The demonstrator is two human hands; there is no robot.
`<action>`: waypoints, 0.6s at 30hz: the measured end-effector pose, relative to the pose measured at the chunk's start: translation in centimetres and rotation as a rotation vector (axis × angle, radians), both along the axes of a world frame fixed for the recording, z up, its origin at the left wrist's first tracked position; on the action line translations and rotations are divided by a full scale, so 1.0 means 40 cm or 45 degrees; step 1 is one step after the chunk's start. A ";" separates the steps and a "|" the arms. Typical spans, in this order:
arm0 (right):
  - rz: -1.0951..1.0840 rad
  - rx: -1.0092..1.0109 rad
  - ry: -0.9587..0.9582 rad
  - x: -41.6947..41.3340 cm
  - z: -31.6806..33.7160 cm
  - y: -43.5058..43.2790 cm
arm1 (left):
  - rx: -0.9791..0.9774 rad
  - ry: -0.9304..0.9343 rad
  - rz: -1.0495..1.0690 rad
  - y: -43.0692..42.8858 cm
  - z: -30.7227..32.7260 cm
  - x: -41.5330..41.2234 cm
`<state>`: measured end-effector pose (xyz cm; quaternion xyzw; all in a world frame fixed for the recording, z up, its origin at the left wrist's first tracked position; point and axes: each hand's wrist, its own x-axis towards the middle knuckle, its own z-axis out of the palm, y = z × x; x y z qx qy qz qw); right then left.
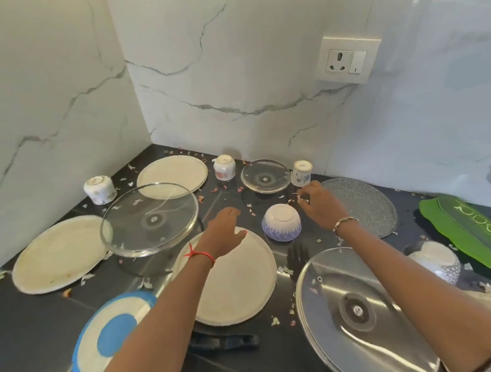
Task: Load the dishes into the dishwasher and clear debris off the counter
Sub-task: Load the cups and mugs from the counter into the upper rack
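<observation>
Beside the upturned bowl (282, 225), the right hand (318, 206) pinches debris (298, 194).

tabletop (29, 338) black; walls (228, 68) white marble, grey veins; plates (57, 255) cream; bowl (282, 225) white/blue lattice; disc (109, 337) blue-white rings; leaf tray (474, 234) green.

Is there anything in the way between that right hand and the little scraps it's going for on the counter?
Nothing visible. The right hand is at the scraps, its fingertips pinching bits on the counter between the upturned bowl and the small cup. Neither dish blocks it.
</observation>
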<state>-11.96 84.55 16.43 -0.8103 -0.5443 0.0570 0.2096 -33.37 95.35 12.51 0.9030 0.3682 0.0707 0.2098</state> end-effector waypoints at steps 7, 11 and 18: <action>-0.111 -0.135 0.015 0.118 -0.039 0.109 | -0.069 0.147 -0.034 0.143 -0.068 0.087; -0.136 -0.179 0.065 0.198 -0.051 0.188 | -0.134 0.293 -0.018 0.206 -0.105 0.132; -0.146 -0.282 0.092 0.312 -0.071 0.308 | -0.204 0.436 -0.062 0.268 -0.151 0.171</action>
